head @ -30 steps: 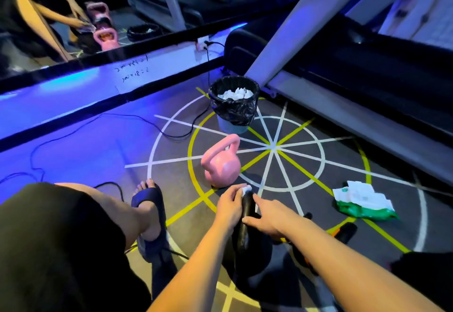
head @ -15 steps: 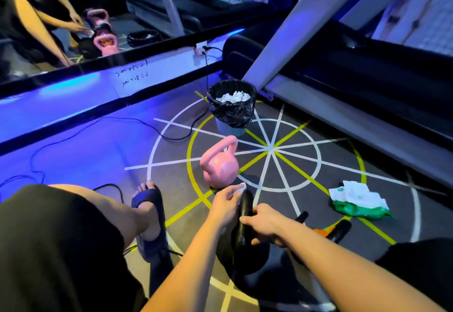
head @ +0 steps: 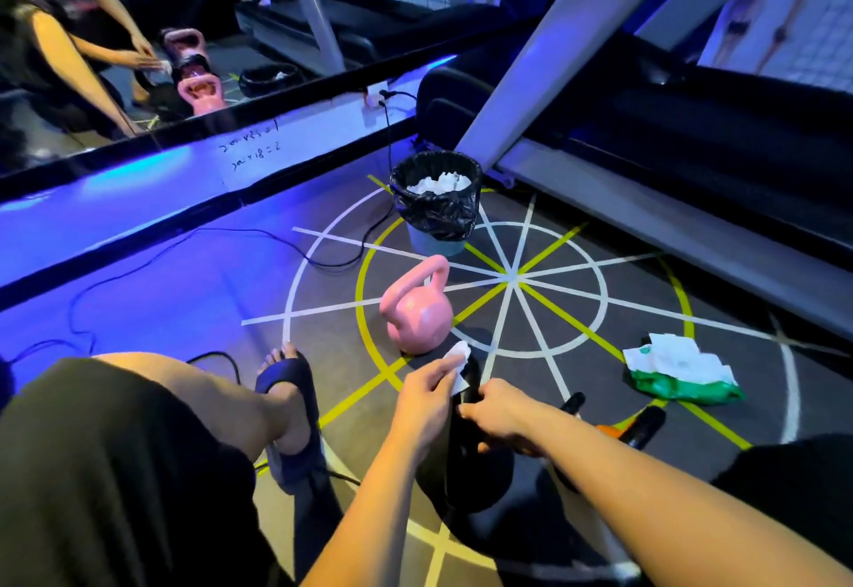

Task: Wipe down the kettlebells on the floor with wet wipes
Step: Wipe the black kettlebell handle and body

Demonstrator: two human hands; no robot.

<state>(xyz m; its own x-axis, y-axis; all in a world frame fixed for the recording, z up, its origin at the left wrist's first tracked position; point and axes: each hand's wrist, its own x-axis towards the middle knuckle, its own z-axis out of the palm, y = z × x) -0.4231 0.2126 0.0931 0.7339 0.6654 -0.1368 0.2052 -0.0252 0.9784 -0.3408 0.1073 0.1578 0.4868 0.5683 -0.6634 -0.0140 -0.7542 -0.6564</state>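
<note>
Nearest you, the black kettlebell (head: 466,471) sits on the floor between your forearms, its round body near and its handle at the far end, so its long axis runs near to far. I cannot tell whether it is upright or tipped. Your right hand (head: 496,411) curls around the handle. Your left hand (head: 424,402) pinches the wet wipe (head: 459,367) against the handle's far end.

A damp handle could slide in that right-hand grip, and the bell might then roll left toward your bare toes in the sandal (head: 288,402).

Just beyond, the pink kettlebell (head: 417,314) stands on its base with its handle slanting up to the far right. It is close enough that a wide wiping stroke could knock it.
</note>
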